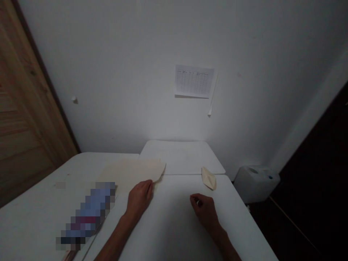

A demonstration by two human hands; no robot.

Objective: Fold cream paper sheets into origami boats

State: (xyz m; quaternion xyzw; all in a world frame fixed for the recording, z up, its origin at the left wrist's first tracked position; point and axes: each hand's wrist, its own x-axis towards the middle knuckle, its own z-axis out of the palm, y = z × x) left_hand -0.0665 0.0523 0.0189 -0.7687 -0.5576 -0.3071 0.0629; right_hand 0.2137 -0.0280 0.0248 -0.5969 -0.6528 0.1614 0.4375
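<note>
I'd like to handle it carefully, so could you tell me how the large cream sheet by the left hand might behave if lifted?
The cream sheet lies flat and thin, so it is probably light and floppy. Its far corner curls slightly, suggesting it bends easily. On the smooth white table it would likely slide when pushed by the left hand.

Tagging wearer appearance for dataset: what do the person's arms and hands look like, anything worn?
Both forearms are bare, no sleeves in view. Left hand and right hand show no gloves, watch or bands. Rings on the fingers cannot be told in the dim light.

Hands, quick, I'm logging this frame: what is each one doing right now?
Left hand: open, flat, fingertips on the edge of the cream paper sheet.
Right hand: loosely curled on the white table, holding nothing visible.
</note>
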